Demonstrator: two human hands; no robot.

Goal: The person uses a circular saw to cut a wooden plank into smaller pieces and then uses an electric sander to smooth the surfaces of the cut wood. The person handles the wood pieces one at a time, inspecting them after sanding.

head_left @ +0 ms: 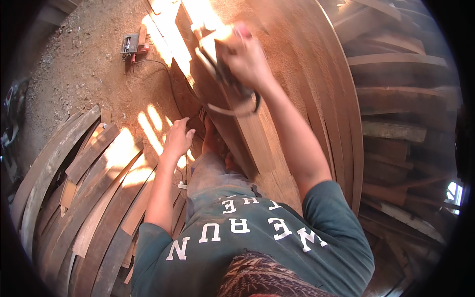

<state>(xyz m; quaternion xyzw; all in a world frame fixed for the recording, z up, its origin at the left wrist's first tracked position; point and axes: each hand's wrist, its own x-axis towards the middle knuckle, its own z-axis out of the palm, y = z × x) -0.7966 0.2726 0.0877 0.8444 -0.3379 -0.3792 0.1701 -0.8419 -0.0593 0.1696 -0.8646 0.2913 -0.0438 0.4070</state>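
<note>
My right hand is closed round the handle of a dark power tool, seemingly an electric planer, smeared by motion. It is over a long wooden beam that runs away from my body. A dark cord loops at the tool's near end. Away from the beam, on its left side, my left hand hangs in the air, thumb and fingers apart, with nothing visible in it. A thin cable passes just beyond those fingers. Strong sunlight washes out the beam's far end.
A red power saw with a metal base plate lies on the dusty ground at far left. Stacked wooden boards fill the near left. Large curved planks and more piled timber stand to the right. My foot is beside the beam.
</note>
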